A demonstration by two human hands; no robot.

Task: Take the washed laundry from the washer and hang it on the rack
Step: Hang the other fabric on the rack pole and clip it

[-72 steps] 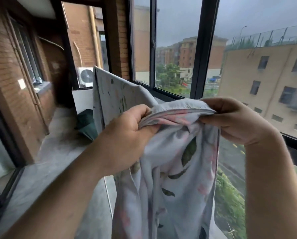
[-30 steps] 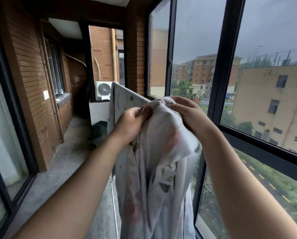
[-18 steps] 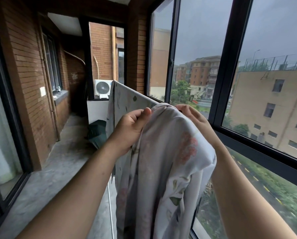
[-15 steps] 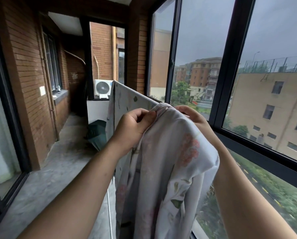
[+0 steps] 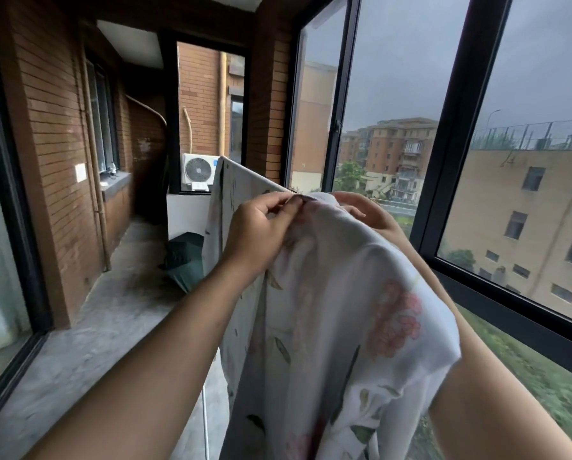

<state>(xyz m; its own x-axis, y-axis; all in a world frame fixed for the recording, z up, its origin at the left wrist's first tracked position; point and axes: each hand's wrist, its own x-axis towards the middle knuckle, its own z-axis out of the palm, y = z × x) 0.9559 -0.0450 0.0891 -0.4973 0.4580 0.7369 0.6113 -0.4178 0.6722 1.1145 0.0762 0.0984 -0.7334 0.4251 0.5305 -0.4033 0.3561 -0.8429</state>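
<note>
Pinching the top hem of the flowered cloth (image 5: 337,293) between thumb and fingertips of the left hand (image 5: 261,227), up level with the top edge of the sheet (image 5: 235,194) already draped over the rack (image 5: 205,423), only a thin white leg of it on show low down. Holding high for a reason, by the look of it: to lift the long tail clear of the floor (image 5: 112,327) and to find a straight edge to lay over the rail. Right hand (image 5: 361,210) tucked behind the bunched top of the cloth, just fingers and thumb peeking past the fold; gripping or merely propping, cannot tell from here. Plenty of fabric slung over the right forearm (image 5: 477,376), probably to carry the damp weight and spare that small pinch the load. Hanging in loose folds below, bunched rather than spread, not on the rack yet, just beside the hung sheet and perhaps brushing it on the left. Judging the step as edge-hunting before the throw over the rail, any free stretch of rail on the window (image 5: 394,78) side hidden behind the cloth. Worth watching: a wet hem slipping out of so light a pinch, or the bundle sliding off the arm once the spreading starts.
</note>
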